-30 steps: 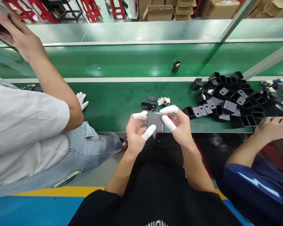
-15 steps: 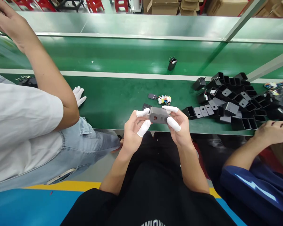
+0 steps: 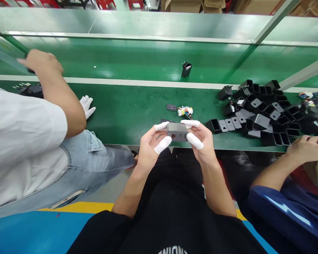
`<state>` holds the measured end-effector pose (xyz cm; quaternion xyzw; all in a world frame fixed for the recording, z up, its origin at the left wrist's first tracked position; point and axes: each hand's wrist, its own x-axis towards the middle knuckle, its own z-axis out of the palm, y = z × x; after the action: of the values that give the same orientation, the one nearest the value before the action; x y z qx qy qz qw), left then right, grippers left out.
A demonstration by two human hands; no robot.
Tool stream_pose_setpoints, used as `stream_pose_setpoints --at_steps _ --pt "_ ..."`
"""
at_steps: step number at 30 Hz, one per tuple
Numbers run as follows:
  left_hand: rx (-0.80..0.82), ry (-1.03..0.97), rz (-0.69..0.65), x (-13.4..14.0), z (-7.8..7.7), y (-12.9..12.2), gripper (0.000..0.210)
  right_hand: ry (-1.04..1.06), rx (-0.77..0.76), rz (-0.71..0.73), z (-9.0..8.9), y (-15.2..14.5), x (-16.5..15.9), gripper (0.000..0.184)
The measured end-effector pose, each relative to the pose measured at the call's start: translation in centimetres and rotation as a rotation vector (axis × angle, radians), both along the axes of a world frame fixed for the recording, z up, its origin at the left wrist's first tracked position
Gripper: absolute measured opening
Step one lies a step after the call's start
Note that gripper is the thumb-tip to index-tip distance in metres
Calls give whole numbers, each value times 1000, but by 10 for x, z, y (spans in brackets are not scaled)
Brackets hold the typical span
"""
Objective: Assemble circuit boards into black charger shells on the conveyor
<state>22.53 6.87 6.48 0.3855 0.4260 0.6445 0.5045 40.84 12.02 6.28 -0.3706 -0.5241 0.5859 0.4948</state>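
Note:
A dark grey power charger with an orange-lined port is held level between both hands, just over the front edge of the green bench. My left hand pinches its left end with thumb and finger. My right hand pinches the right end the same way. White finger cots cover the gripping fingertips. Just behind the charger lies a dark flat piece, partly hidden. Farther back sit a circuit assembly with white and yellow parts and a small dark end plate.
Black charger housings and grey end plates are heaped at the right. An open charger stands on the green belt behind. Co-workers sit or stand on both sides; a white glove lies at the left.
The charger in my hands has tilted a little, showing more of its top face. On the belt, the open charger has shifted left. The left co-worker's raised arm has lowered toward the belt.

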Motion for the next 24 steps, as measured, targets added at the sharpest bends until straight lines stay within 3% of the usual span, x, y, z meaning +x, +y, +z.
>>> stream_pose_setpoints --at_steps 5,11,19,24 --pt "-46 -59 80 5 3 -2 42 21 -84 17 5 -2 -3 51" --pt "-39 -85 205 12 5 -4 42 87 -80 29 1 -6 -5 44" --pt "24 -31 292 9 -2 5 28 202 -178 -74 -13 -45 -33 46" --pt "39 -25 277 4 -3 3 28 173 -59 -157 -31 -54 -44 46"
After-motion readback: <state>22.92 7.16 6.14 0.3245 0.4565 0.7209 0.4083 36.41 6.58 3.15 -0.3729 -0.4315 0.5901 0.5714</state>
